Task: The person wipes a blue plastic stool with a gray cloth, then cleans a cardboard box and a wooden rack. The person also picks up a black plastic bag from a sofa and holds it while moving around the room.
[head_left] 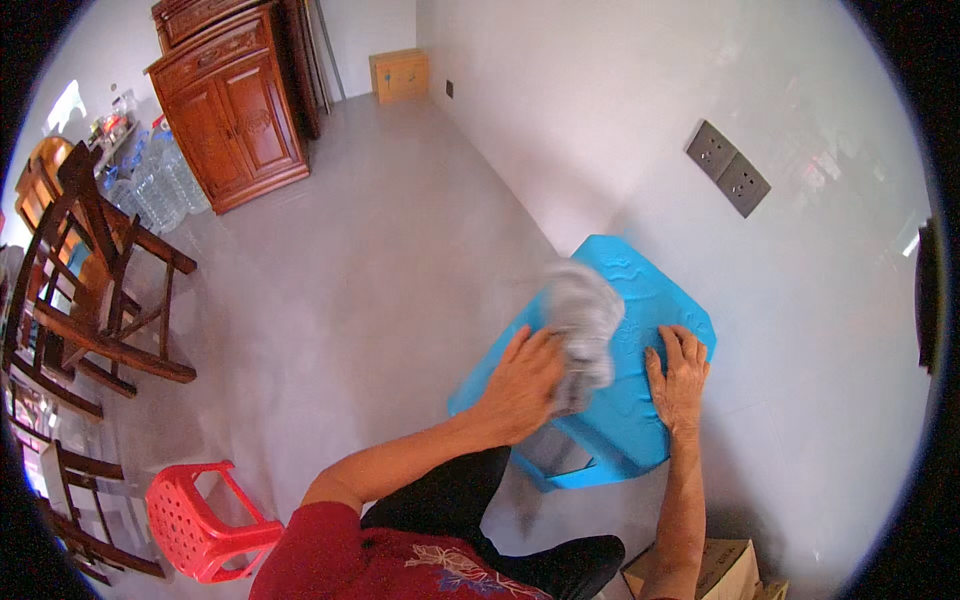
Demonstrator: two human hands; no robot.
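In front of me stands a blue plastic stool [640, 400] with a raised pattern on its top, close to the wall. My left hand [523, 385] is closed on a grey cloth [585, 315], which hangs over the stool's left part and is smeared by motion. Across the top, my right hand [680, 385] lies with its fingers stretched out near the stool's right edge, holding nothing. The cloth covers part of the stool top and hides some of my left fingertips.
A red plastic stool [205, 520] stands at my lower left. Dark wooden chairs [110, 290] line the left side. Farther off are a wooden cabinet [235, 125], large clear bottles [160, 185] and a small wooden box [400, 77]. A cardboard box [715, 570] sits beside my right forearm.
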